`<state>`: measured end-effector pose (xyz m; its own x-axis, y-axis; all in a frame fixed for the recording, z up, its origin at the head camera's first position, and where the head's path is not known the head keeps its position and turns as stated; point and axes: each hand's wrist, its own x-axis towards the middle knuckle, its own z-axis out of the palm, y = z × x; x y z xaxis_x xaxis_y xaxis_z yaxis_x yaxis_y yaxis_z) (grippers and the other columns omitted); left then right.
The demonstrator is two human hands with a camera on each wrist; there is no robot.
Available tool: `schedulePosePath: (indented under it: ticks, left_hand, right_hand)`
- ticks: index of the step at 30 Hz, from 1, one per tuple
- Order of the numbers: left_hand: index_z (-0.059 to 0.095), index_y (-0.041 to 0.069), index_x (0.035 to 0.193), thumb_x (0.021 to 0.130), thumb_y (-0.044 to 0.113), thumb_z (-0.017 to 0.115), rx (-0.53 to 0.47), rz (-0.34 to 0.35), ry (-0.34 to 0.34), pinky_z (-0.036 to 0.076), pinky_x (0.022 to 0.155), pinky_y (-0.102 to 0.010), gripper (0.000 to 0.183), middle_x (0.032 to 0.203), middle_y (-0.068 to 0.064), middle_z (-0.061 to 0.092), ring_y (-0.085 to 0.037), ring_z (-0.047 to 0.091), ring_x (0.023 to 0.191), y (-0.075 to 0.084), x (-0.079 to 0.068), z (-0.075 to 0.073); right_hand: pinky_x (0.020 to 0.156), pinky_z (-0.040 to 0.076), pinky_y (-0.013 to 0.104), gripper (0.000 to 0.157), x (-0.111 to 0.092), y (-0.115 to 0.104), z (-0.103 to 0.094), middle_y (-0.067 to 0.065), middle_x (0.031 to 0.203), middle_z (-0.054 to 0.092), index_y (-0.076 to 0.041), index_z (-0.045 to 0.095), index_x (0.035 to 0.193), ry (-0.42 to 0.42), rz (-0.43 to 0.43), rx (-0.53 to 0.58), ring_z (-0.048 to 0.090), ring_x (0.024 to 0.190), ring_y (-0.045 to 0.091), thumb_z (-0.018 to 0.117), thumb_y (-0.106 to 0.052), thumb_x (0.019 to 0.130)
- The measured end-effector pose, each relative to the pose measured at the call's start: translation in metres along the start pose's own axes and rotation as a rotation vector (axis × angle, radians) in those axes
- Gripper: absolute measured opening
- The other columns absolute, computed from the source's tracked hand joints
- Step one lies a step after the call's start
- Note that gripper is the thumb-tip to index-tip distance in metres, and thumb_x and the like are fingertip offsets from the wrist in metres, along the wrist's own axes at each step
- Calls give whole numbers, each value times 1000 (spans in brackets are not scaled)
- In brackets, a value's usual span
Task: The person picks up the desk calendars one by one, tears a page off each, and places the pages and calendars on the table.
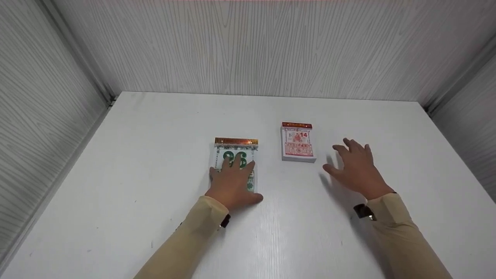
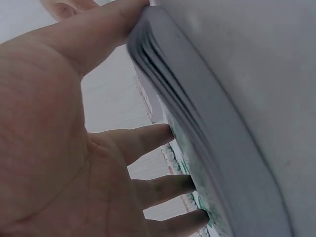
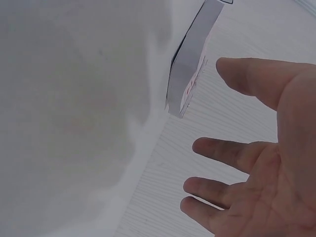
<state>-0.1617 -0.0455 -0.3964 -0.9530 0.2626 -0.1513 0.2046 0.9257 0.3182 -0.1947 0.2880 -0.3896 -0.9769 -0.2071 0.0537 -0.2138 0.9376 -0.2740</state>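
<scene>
A thick tear-off calendar (image 1: 251, 185) with large green numerals and a shiny orange-gold top strip lies flat on the table. My left hand (image 1: 230, 186) is spread over its lower part, hiding much of the page. In the left wrist view, straight fingers (image 2: 148, 140) touch the calendar's face, and the thumb meets a corner of its thick page block (image 2: 207, 118). To the right is a smaller tear-off calendar (image 1: 298, 143), printed red with a "14" and a red top strip. My right hand (image 1: 356, 170) hovers beside it, fingers spread, holding nothing.
Both calendars lie on a white table (image 1: 162, 128). A pale wood-grain panel (image 1: 252, 50) rises along the back edge, with similar panels at the left (image 1: 35, 116) and right (image 1: 472, 100). Dark bands show at both wrists below the beige sleeves (image 1: 403, 228).
</scene>
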Motion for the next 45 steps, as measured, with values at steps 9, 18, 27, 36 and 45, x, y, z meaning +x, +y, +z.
schedulePosePath:
  ticks: [9, 18, 27, 36, 45]
  left_hand:
    - [40, 20, 161, 82, 54, 76, 5, -59, -6, 24, 108, -79, 94, 167, -20, 26, -48, 20, 153, -25, 8, -11]
    - [38, 24, 162, 100, 59, 45, -8, -85, -101, 22, 111, -79, 71, 171, -15, 20, -45, 15, 156, -30, 15, -19]
    - [43, 22, 159, 96, 47, 59, 52, -58, -23, 32, 104, -78, 70, 167, -19, 28, -49, 25, 151, -27, 17, -10]
    - [45, 20, 158, 97, 47, 63, 37, -42, -24, 32, 102, -80, 69, 166, -20, 31, -50, 26, 150, -24, 15, -11]
    - [45, 22, 158, 97, 47, 63, 30, -53, -23, 33, 103, -79, 69, 166, -19, 30, -49, 26, 151, -24, 15, -11]
  right_hand:
    - [118, 12, 72, 65, 2, 0, 1, 38, 154, 36, 9, 51, 143, -15, -10, -8, 30, 145, 53, 66, -35, 98]
    - [116, 29, 65, 65, 11, -20, 4, 31, 157, 36, 4, 47, 148, -95, -8, 51, 34, 145, 51, 64, -36, 100]
    - [116, 37, 56, 58, 40, -46, 18, 26, 152, 46, 0, 51, 147, -93, -146, 31, 44, 141, 44, 70, -24, 98]
    - [116, 37, 55, 49, 46, -52, 34, 26, 153, 46, -2, 56, 146, -164, -300, 34, 41, 145, 44, 69, -11, 99]
    - [111, 43, 55, 45, 32, -49, 33, 21, 148, 55, -8, 62, 143, -146, -326, -81, 50, 138, 41, 70, -13, 99]
